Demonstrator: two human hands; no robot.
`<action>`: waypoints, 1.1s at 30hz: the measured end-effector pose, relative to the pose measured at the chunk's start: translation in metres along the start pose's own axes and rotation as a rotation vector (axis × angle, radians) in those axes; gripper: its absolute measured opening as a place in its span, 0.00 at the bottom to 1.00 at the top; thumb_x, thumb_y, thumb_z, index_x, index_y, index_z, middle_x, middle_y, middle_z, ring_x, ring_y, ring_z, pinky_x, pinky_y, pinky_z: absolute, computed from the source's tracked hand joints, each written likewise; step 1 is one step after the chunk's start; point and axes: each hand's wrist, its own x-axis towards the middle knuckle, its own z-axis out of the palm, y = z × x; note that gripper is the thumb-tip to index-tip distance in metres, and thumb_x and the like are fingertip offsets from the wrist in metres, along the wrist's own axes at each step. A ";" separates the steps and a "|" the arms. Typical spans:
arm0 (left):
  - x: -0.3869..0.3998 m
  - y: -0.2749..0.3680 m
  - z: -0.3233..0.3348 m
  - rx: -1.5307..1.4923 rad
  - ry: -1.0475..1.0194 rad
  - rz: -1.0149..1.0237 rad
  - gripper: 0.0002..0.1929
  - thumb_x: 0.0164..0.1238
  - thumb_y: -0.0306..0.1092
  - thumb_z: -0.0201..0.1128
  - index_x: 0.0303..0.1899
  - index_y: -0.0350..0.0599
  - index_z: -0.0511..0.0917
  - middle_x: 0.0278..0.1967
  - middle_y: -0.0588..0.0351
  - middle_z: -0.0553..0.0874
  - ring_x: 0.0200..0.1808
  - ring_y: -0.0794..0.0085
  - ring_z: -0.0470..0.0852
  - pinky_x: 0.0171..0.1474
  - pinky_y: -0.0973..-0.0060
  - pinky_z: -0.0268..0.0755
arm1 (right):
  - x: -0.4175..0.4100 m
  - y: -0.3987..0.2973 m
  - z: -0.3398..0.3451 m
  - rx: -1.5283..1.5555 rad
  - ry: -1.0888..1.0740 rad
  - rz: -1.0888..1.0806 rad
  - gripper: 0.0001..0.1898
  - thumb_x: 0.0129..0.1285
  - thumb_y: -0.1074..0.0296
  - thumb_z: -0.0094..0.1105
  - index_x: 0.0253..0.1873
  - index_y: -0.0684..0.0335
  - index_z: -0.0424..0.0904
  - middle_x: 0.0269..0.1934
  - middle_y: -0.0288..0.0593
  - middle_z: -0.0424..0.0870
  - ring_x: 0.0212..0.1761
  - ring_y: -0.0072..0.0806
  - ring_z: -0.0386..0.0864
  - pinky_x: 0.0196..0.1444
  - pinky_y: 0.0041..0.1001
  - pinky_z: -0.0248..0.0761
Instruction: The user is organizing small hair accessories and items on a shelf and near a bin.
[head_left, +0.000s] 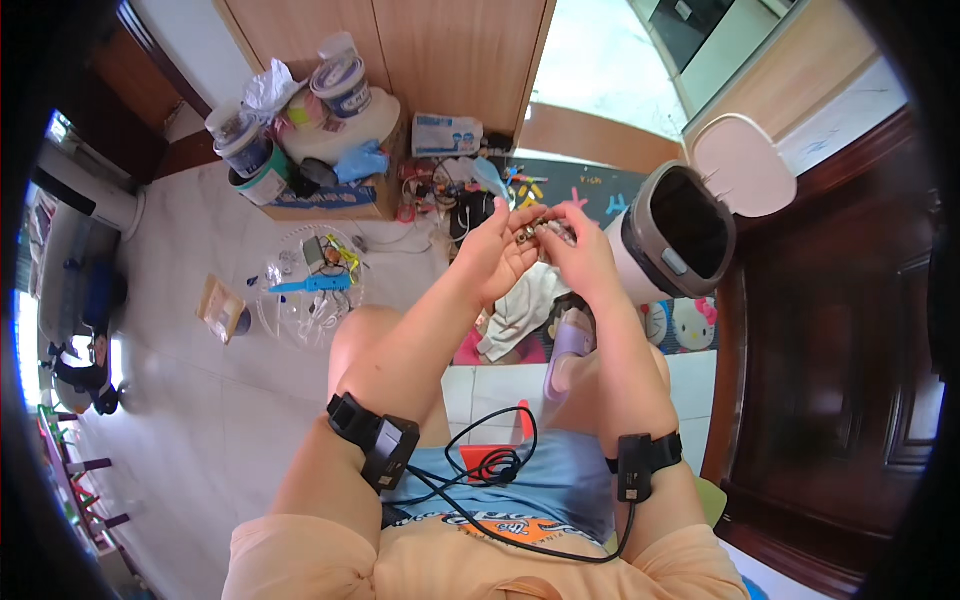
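Observation:
Both hands meet in front of me, over the floor clutter. My left hand (504, 259) is palm up, with small metallic and beaded items (529, 229) lying at its fingers. The fingers of my right hand (576, 247) pinch part of the same small items from the right; exactly what they are is too small to tell. Below the hands a white cloth (525, 307) lies on the printed mat. Just right of my right hand stands a white bin (634, 247) with a grey rim and its pink lid swung back.
To the left, a clear round tray (262, 315) holds a blue tool and cables, near a small packet (220, 307). A cardboard box (322, 206) piled with tubs is at upper left. Cables and toys lie beyond my hands. A dark wooden door (817, 337) is at right.

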 end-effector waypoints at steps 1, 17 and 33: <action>0.004 0.001 -0.003 -0.006 0.028 -0.010 0.28 0.68 0.51 0.32 0.53 0.33 0.63 0.47 0.47 0.73 0.49 0.66 0.72 0.55 0.72 0.65 | 0.004 0.002 0.003 -0.007 0.003 -0.018 0.12 0.52 0.62 0.56 0.38 0.62 0.73 0.31 0.49 0.78 0.34 0.39 0.77 0.35 0.31 0.68; 0.021 -0.001 -0.018 0.007 0.051 0.018 0.14 0.66 0.30 0.45 0.51 0.34 0.66 0.44 0.50 0.74 0.43 0.70 0.77 0.50 0.76 0.73 | 0.016 0.009 -0.006 0.195 -0.038 0.029 0.11 0.51 0.65 0.55 0.40 0.60 0.75 0.33 0.46 0.76 0.35 0.36 0.76 0.38 0.28 0.68; 0.009 0.005 -0.011 0.089 0.038 -0.006 0.15 0.68 0.33 0.43 0.49 0.32 0.65 0.44 0.49 0.75 0.43 0.70 0.76 0.49 0.74 0.71 | 0.005 0.017 0.007 0.168 -0.052 -0.102 0.10 0.52 0.72 0.57 0.40 0.65 0.74 0.34 0.42 0.75 0.31 0.26 0.75 0.33 0.21 0.68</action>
